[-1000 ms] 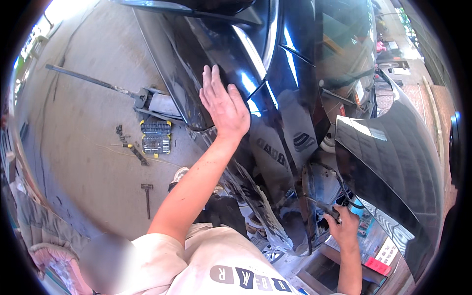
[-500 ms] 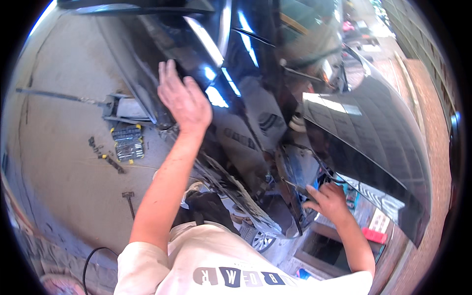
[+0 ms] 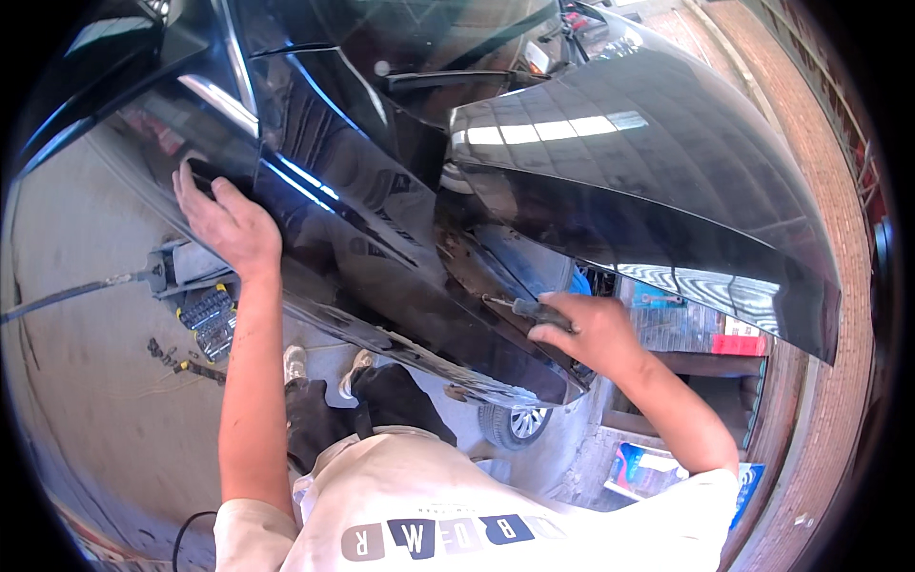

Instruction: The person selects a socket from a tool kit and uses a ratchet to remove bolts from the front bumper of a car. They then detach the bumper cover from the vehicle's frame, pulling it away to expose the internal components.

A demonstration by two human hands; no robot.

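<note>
A black car stands before me, its fender running across the middle. Fingers spread, my left hand rests against the dark door panel beside the fender's rear edge. My right hand is closed around the grey handle of a screwdriver. Its thin shaft points left, over the inner top edge of the fender at the engine bay. Whether the tip touches a screw is too small to tell. Above the right hand stands the raised black hood.
On the floor at left are a trolley jack with a long handle, an open socket set and loose tools. A wheel shows below the fender's front end. At right, a red box sits on a wooden bench near the hood's edge.
My view has swung, so the car now lies more sideways. My right hand still grips the screwdriver, held now at the fender's inner edge. The left hand stays against the door area.
</note>
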